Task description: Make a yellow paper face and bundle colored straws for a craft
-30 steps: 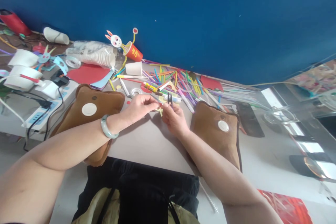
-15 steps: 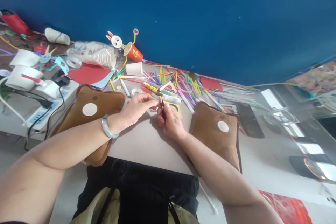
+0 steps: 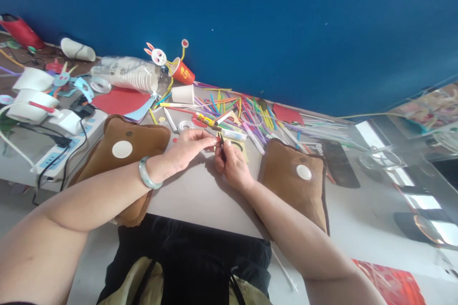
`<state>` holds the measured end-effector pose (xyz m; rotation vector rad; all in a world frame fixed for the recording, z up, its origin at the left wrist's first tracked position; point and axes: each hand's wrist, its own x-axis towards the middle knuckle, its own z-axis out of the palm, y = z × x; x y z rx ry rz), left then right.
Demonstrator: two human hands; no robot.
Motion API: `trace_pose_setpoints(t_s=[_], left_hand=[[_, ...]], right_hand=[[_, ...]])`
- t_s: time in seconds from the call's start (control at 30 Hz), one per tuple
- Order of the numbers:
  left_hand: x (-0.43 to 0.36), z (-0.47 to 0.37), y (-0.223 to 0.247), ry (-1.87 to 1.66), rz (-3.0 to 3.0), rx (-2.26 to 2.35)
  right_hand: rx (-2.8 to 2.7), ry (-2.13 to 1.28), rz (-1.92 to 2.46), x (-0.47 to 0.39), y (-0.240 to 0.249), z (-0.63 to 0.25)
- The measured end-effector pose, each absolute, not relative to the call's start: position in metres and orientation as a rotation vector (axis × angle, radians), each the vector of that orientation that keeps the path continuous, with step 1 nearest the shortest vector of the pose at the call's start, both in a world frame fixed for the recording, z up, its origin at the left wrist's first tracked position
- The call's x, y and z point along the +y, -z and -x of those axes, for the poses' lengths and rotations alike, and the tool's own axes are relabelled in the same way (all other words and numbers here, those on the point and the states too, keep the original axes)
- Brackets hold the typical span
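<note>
My left hand [image 3: 191, 147], with a pale bangle on its wrist, pinches a small red piece [image 3: 217, 140], perhaps paper; fingers cover most of it. My right hand [image 3: 232, 164] is closed around small dark scissors [image 3: 222, 147], whose blades point up beside the red piece. Both hands meet just above the table [image 3: 200, 195]. Right behind them lie a glue stick or marker with a white barrel [image 3: 234, 134], a yellow marker [image 3: 205, 119] and a roll of clear tape [image 3: 186, 126].
Brown cushions flank my hands, one at the left [image 3: 143, 140], one at the right [image 3: 286, 176]. Colourful pipe cleaners [image 3: 265, 114] spread along the blue wall [image 3: 250, 33]. A red cup with a rabbit figure [image 3: 184, 72], stacked paper cups [image 3: 132, 77] and a power strip [image 3: 67, 145] stand leftward.
Almost nothing differs. The scissor blades and fingers have shifted very slightly at the red piece; both hands stay in place.
</note>
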<state>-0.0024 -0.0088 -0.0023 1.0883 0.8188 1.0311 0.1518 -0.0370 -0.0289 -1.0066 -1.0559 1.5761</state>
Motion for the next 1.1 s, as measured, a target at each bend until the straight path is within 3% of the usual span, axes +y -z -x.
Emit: trace_pose_setpoints(t_s=[1.1], left_hand=[[-0.0104,0.001,-0.0002,-1.037,-1.065,0.841]], right_hand=[[-1.099,-1.537,1.03,-0.037,0.0271,-0.1519]])
